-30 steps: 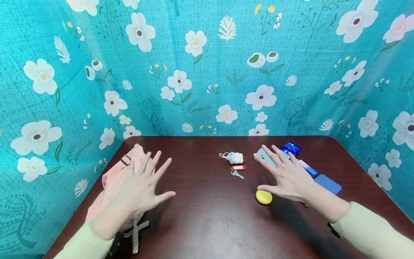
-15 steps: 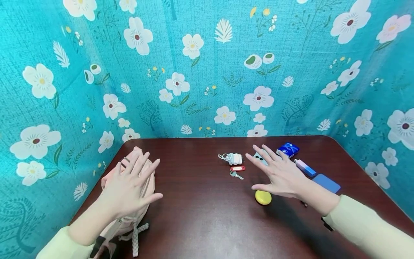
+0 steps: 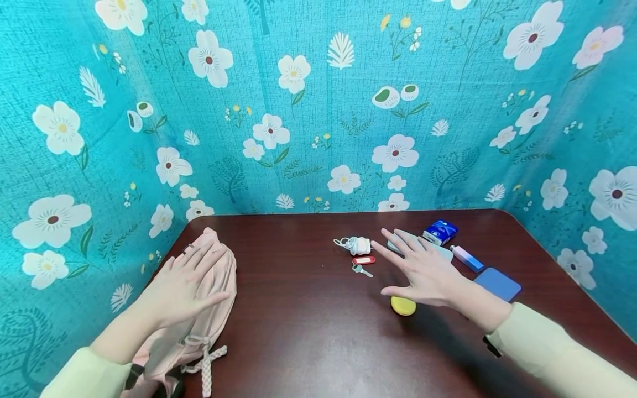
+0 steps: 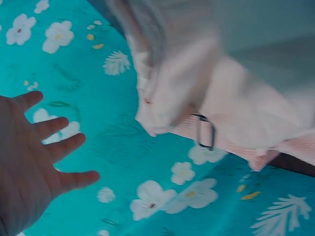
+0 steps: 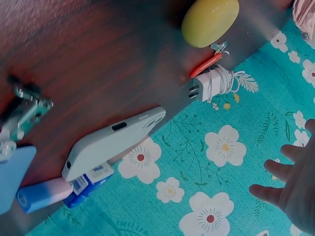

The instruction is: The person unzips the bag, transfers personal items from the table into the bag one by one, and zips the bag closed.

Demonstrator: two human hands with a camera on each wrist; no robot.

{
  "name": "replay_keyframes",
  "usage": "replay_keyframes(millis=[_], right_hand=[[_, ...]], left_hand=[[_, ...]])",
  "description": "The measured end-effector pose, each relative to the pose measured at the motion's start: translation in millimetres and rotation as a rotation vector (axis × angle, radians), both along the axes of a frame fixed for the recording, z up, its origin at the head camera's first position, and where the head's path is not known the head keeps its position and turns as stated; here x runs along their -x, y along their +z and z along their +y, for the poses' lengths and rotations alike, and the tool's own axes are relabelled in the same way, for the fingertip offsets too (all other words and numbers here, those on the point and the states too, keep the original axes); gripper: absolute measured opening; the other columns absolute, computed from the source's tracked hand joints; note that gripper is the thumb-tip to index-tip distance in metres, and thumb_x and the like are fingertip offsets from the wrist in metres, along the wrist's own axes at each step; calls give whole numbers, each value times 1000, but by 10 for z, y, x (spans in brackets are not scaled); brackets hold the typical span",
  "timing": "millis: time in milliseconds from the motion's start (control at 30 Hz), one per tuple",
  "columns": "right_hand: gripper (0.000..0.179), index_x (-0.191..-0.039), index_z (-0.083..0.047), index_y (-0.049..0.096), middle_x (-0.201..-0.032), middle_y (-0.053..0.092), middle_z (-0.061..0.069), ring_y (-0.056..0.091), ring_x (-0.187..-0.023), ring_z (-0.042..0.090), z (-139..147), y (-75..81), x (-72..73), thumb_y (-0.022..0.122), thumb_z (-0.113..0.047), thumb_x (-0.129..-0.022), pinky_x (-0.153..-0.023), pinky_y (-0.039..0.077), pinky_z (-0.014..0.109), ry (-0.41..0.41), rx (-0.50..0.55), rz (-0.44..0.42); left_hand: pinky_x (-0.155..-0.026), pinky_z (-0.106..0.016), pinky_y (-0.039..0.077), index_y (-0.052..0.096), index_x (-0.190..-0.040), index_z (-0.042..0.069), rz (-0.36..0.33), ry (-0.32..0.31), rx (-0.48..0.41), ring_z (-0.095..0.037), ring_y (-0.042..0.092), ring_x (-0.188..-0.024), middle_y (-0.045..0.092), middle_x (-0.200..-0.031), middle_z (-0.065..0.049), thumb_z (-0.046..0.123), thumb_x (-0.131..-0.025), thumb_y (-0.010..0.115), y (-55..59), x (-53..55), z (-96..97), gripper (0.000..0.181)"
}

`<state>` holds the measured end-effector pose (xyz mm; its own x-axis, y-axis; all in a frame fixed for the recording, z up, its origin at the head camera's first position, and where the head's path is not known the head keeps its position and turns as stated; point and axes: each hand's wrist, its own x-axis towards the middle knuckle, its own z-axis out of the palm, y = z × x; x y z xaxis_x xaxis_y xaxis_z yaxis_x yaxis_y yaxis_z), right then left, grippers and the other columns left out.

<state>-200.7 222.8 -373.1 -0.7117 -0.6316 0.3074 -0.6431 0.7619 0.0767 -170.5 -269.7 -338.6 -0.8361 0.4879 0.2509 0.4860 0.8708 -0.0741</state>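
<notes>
In the head view my left hand (image 3: pixel 174 293) is spread flat in the air over a pink backpack (image 3: pixel 221 293), which lies at the table's left side with a braided cord tied in a bow. The left wrist view shows the fingers apart from the bag (image 4: pixel 236 98). My right hand (image 3: pixel 428 271), fingers spread and holding nothing, hovers over the right side. Below it lie a pale phone (image 3: pixel 444 250), partly covered by the hand in the head view, and a yellow round case (image 3: pixel 403 307). A white charger (image 3: pixel 360 245) with wound cable and a key (image 3: pixel 362 270) on a red tag (image 3: pixel 364 260) lie nearby.
A blue tissue pack (image 3: pixel 440 232), a pink-and-blue tube (image 3: pixel 466 258) and a flat blue rectangular item (image 3: pixel 497 283) lie at the right. A small shiny item (image 5: pixel 29 110) appears in the right wrist view. Floral curtain (image 3: pixel 298 110) encloses the dark table (image 3: pixel 298 331).
My left hand has shifted left and slightly down, uncovering more of the backpack. My right hand has drifted a little left. The head view has tilted and shifted slightly.
</notes>
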Motion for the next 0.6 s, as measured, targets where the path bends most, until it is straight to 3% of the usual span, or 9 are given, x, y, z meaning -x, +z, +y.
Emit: replay_keyframes(millis=[267,367,467,600], right_hand=[[91,-156,-28,20,-160,18,9,18,-143,36,-55,-61,11,50,-74,-83,-106,25,62,-6,-2,-97],[89,-155,-26,22,-159,19,10,20,-142,36,-71,-90,18,51,-71,-84,-104,28,62,4,13,-116],[88,-154,-22,27,-159,21,10,23,-141,37,-90,-124,24,54,-68,-85,-103,31,60,17,28,-125],[86,-153,-19,30,-158,23,9,28,-139,36,-121,-170,24,55,-66,-86,-102,33,59,23,52,-154]], left_hand=[[-112,-48,19,37,-148,4,-93,-63,-125,-39,35,-134,38,-149,-19,51,-89,62,-181,71,-237,79],[-110,-51,25,35,-148,4,-142,-43,-175,-41,38,-133,38,-148,-21,50,-90,63,-230,76,-304,79],[-98,-61,35,34,-150,8,-201,10,-215,-42,38,-132,37,-147,-23,52,-91,61,-256,70,-352,78],[-93,-62,39,38,-147,10,-223,44,-240,-41,42,-128,41,-142,-20,54,-91,59,-287,72,-406,74]])
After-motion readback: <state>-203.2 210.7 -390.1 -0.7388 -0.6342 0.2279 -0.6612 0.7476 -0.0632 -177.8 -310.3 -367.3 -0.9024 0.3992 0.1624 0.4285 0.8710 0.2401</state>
